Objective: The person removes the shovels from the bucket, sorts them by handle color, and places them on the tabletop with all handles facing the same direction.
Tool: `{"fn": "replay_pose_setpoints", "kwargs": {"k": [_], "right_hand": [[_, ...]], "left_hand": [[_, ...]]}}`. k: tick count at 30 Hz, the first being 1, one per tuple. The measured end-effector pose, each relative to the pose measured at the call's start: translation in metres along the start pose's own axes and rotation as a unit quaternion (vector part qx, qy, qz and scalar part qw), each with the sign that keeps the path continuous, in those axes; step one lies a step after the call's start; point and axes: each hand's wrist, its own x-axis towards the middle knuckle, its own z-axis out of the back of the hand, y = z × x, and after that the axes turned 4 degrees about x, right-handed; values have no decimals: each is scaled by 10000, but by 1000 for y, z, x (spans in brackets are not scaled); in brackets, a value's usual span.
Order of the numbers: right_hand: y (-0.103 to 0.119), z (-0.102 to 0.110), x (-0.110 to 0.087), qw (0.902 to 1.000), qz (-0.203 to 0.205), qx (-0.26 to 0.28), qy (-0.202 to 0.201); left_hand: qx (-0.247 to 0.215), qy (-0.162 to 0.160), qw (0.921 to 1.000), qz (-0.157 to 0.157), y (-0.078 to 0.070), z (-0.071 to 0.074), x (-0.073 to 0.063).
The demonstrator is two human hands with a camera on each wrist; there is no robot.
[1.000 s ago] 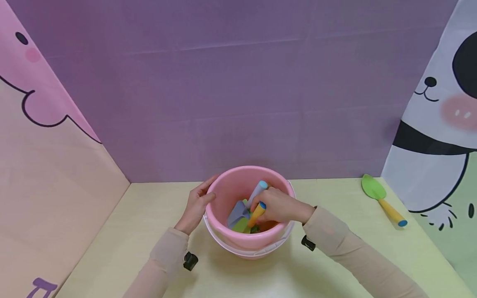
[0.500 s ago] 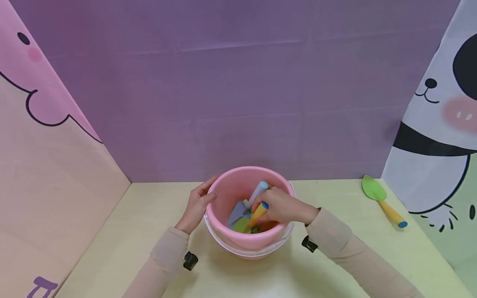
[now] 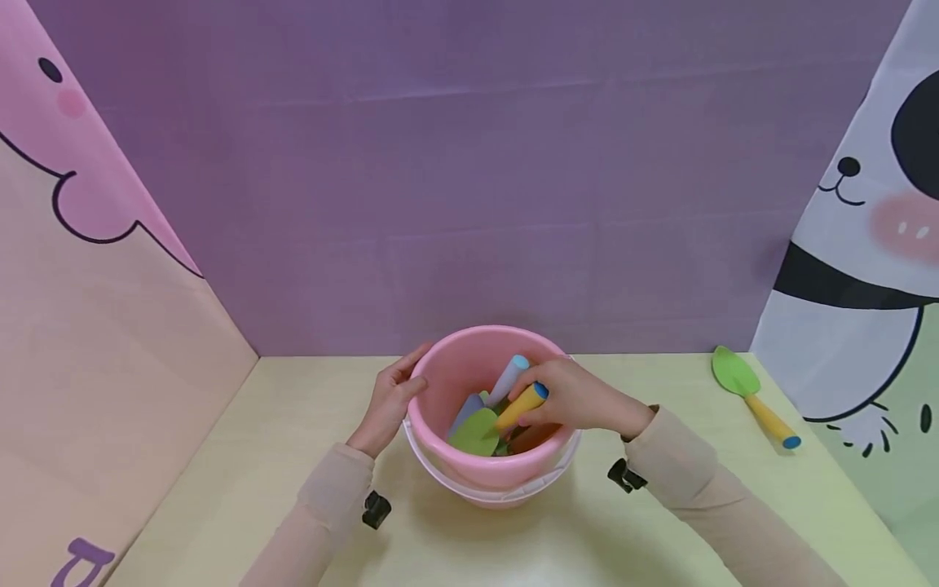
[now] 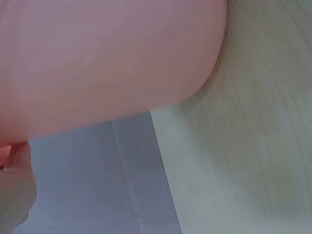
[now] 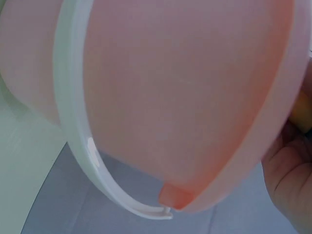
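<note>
A pink bucket [image 3: 493, 470] stands on the table in the head view. My left hand [image 3: 389, 398] grips its left rim, thumb over the edge. Inside, my right hand [image 3: 579, 396] holds the yellow handle of a toy shovel [image 3: 477, 432] whose green blade tilts down to the left. A second toy shovel [image 3: 504, 383], lavender with a light blue tip, leans beside it; other pieces lower down are partly hidden. The left wrist view shows the bucket's side [image 4: 107, 58] and part of my hand [image 4: 17, 190]. In the right wrist view, my fingers reach past the rim.
Another green toy shovel [image 3: 736, 371] with a yellow handle lies at the table's right. The bucket's white carrying handle [image 5: 73, 97] hangs down its near side. A purple wall [image 3: 469, 204] rises behind the table, with printed panels left and right.
My right hand has risen slightly and moved right, lifting the yellow-handled shovel so more of its green blade shows above the other pieces. My left hand stays on the rim.
</note>
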Motion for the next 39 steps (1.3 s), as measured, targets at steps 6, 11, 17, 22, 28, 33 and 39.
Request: {"fn": "replay_pose_setpoints", "kwargs": {"k": [6,11,17,22,28,33,39], "right_hand": [[5,8,-8,9997,-160,95,-129],[9,14,-14,9992,32,176,-353],[7,21,-20,9979,8,358,-541],[4,25,-25,9961,-127,475,-728],[0,28,-30,9927,-399,718,-880],[-3,32,-36,9872,-630,963,-1105],[-3,36,-41,9826,-633,1122,-1339]], "left_hand": [[28,-12,10000,10,-2,-1,1],[22,-29,10000,16,-2,-2,1],[43,-65,10000,24,-2,-2,0],[-42,-48,10000,20,-2,-2,0],[-82,-17,10000,3,-1,-2,0],[-118,13,9999,17,0,-2,1],[-107,-47,9999,3,-1,-2,2]]}}
